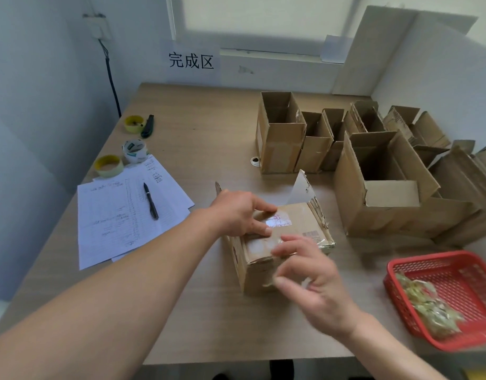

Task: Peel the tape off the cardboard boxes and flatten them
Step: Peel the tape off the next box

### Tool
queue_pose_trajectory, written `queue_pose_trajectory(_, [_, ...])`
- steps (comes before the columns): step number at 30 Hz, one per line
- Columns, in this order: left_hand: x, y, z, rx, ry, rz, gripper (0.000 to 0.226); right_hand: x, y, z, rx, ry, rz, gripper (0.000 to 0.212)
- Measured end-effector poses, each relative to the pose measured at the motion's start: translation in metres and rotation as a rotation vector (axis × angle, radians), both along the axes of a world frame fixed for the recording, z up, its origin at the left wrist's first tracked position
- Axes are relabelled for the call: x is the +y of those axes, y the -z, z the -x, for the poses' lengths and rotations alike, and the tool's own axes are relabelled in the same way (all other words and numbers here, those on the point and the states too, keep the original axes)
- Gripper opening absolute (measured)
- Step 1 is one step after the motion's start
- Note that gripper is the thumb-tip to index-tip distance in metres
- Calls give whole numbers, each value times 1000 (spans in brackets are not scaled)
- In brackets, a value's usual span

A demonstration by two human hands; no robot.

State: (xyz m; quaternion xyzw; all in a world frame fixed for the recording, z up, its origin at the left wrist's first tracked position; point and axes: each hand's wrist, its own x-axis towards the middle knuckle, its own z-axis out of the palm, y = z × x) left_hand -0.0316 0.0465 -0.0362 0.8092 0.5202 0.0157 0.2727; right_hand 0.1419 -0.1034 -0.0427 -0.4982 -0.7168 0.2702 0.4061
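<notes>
Two hands are engaged on the small taped brown cardboard box (277, 242), which sits on the light wooden table (198, 138), taken here as the landmark. The box is steadied by the left hand (240, 212), whose straight fingers are pressed flat on its top, beside a white shipping label (278, 219). At the near top edge of the box, the right hand (307, 281) is held with thumb and forefinger curled toward each other as if picking at clear tape; whether tape is actually pinched cannot be told through the blur. A loosened strip of clear tape (300, 189) is seen standing up at the far corner of the box. The peeling step appears to be in hand, with flattening not yet begun. A firm pinch on a freed tape edge is likely called for next. Behind the box, open cardboard boxes (373, 160) are grouped; to its right, a red plastic mesh basket (455, 275) is filled with crumpled tape.
</notes>
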Motion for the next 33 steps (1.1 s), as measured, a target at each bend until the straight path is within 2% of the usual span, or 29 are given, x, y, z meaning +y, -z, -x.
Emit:
queue_pose_trajectory(3, [-1,-1,-3,-6,-6,15,60,12,-15,-32,188,252,111,30])
queue_pose_trajectory(6, [-4,-4,-8,-1,13,4,60,28,-19,-30,213,456,139,38])
queue_pose_trajectory(9, [-8,-4,-6,-3,1,-14,60,37,-17,-22,242,548,197,39])
queue_pose_trajectory(12, [-12,-6,-4,-9,-17,-28,60,38,-19,-20,15,506,118,28])
queue_pose_trajectory(17, [-14,-7,-4,-7,-16,-48,59,39,-20,-11,-415,435,90,55])
queue_pose_trajectory(21, [-15,-6,-4,4,-21,-57,60,42,-16,-7,-581,467,162,55])
queue_pose_trajectory(26, [-14,-5,-4,5,-18,-56,61,33,-7,-9,-406,422,78,40])
queue_pose_trajectory(29, [-13,-4,-3,17,-8,-59,61,20,3,-14,-162,431,-6,40])
queue_pose_trajectory(33, [-12,-3,-5,31,13,-58,61,3,17,-17,97,414,-136,29])
